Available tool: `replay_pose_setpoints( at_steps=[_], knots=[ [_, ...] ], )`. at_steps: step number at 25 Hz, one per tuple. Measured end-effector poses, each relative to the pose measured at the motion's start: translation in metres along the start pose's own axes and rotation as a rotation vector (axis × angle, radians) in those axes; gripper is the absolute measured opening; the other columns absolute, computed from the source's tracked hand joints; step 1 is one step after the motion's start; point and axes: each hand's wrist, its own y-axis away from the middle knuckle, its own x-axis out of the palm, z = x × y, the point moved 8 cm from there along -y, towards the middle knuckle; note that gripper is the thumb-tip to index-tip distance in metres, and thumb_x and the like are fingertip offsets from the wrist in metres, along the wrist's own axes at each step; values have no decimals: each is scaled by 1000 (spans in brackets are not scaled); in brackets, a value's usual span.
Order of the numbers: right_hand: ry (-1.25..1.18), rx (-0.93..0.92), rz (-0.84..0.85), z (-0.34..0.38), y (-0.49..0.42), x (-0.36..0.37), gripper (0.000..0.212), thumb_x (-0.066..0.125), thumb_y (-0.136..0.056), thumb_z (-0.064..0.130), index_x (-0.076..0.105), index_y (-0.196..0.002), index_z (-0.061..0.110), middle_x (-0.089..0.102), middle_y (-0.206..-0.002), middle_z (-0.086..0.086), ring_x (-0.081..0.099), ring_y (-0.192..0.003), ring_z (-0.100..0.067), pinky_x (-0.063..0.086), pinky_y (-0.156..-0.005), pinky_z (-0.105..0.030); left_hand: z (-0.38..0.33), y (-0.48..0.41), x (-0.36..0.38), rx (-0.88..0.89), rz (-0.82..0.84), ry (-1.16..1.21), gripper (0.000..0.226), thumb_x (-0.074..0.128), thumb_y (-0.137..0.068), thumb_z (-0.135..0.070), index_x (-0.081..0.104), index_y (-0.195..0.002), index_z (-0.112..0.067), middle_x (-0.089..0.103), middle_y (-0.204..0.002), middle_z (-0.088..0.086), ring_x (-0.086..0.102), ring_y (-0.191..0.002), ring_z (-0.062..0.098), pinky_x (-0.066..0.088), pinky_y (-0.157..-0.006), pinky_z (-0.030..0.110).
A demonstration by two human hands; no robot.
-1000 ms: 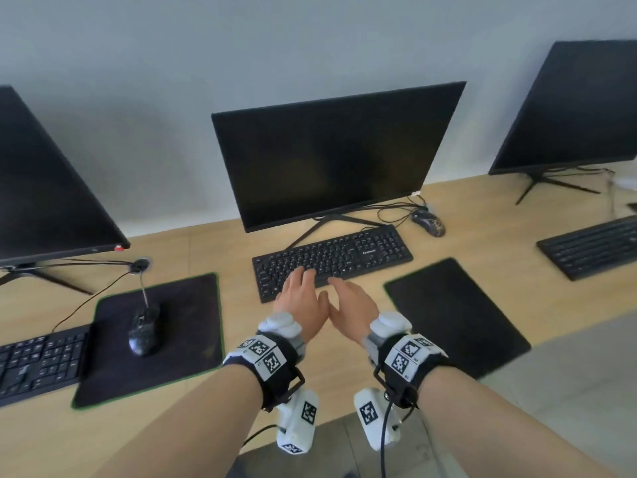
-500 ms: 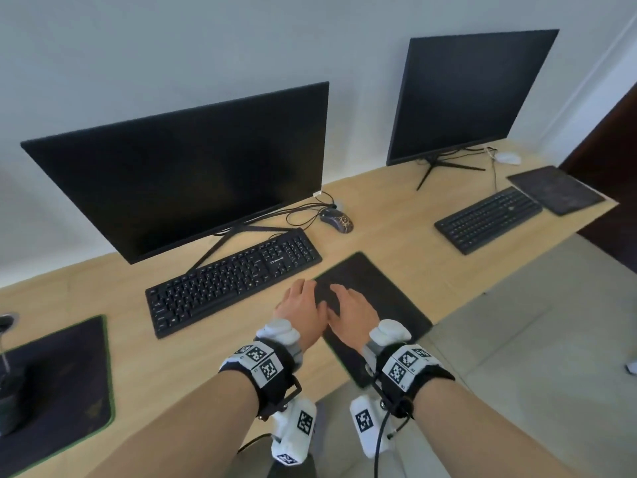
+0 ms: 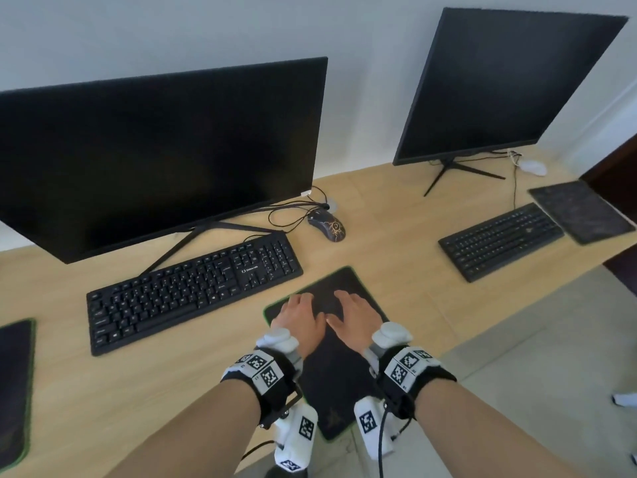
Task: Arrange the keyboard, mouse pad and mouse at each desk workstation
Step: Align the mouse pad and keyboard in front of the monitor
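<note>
A black mouse pad [image 3: 339, 282] with a green edge lies skewed at the desk's front, its near corner hanging over the edge. My left hand [image 3: 300, 315] and my right hand [image 3: 355, 313] hover side by side over it, fingers spread, holding nothing; whether they touch it I cannot tell. To the left a black keyboard [image 3: 193, 288] lies angled under the middle monitor [image 3: 165, 150]. A dark patterned mouse [image 3: 327, 225] sits behind the pad, by the monitor's stand, with its cable looped.
At the right workstation stand a second monitor [image 3: 499, 84], a black keyboard [image 3: 499, 241], a dark mouse pad [image 3: 582, 210] and a white mouse [image 3: 533, 167]. Another green-edged pad [image 3: 13, 381] shows at the far left. The wooden desk [image 3: 138, 391] ends just before me; grey floor lies beyond.
My view has swung right from the middle keyboard toward the mouse pad. Both hands moved from the keyboard's front edge to above the pad, and the right workstation came into sight.
</note>
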Motion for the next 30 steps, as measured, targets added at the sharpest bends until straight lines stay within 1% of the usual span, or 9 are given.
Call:
replay_pose_setpoints(
  at_steps=[4, 8, 11, 14, 16, 20, 24, 28, 30],
  knots=[
    [-19, 85, -85, -44, -1, -32, 39, 53, -91, 44, 50, -121, 19, 62, -115, -5, 60, -103, -27, 48, -76, -38, -28, 12, 38, 75, 174, -108, 65, 54, -82, -53, 42, -138, -23, 44, -143, 7, 42, -128, 28, 44, -94, 46],
    [-29, 165, -116, -72, -21, -65, 31, 52, -90, 45, 50, -111, 21, 61, -108, -4, 60, -92, -25, 43, -69, -33, -37, 24, 72, 163, 395, -344, 94, 58, -79, -60, 11, -153, -24, -1, -163, 12, -2, -148, 32, 16, -114, 57],
    [-25, 209, -7, -87, -28, -63, 40, 52, -90, 46, 47, -119, 20, 58, -119, -6, 59, -100, -28, 47, -75, -37, -49, 23, 81, 250, 401, -492, 105, 60, -81, -58, -5, -154, -18, -17, -161, 15, -15, -146, 36, 6, -116, 59],
    [90, 238, 129, -97, -6, -29, 55, 50, -91, 48, 39, -137, 19, 46, -139, -13, 50, -123, -34, 47, -92, -43, -73, 23, 91, 341, 428, -529, 106, 62, -81, -56, -5, -154, -17, -17, -161, 14, -15, -146, 35, 3, -116, 59],
    [102, 259, 122, -104, 6, -19, 65, 46, -94, 49, 26, -149, 19, 22, -158, -15, 27, -143, -32, 39, -106, -45, -90, 14, 87, 368, 378, -484, 97, 59, -84, -54, 4, -154, -16, -8, -163, 10, -8, -148, 31, 7, -117, 54],
    [218, 219, 152, -109, 10, -25, 93, 40, -89, 67, -9, -154, 22, -13, -163, -11, -5, -150, -29, 23, -118, -49, -85, -42, 12, 272, -54, -339, 78, 56, -85, -52, 24, -147, -18, 16, -161, 13, 8, -147, 30, 16, -115, 50],
    [251, 211, 145, -101, 4, -40, 93, 36, -90, 68, -12, -153, 21, -15, -163, -11, -8, -150, -29, 16, -119, -50, -37, -93, -40, 59, 16, -548, 107, 47, -77, -76, -8, -152, -24, -14, -162, 14, -12, -146, 39, 4, -112, 65],
    [245, 235, 114, -84, -18, -63, 91, 39, -92, 65, -7, -154, 18, -10, -163, -13, -3, -150, -31, 20, -118, -50, -5, -89, -60, 1, 55, -583, 98, 42, -86, -71, -22, -149, -31, -19, -161, 12, -8, -146, 41, 17, -112, 65],
    [228, 269, 74, -71, -34, -78, 86, 45, -92, 58, 7, -154, 12, 5, -162, -18, 10, -148, -35, 29, -113, -49, 4, -71, -64, 17, 10, -615, 94, 40, -88, -69, -21, -149, -30, -16, -162, 12, -5, -146, 41, 21, -112, 63]
  ],
)
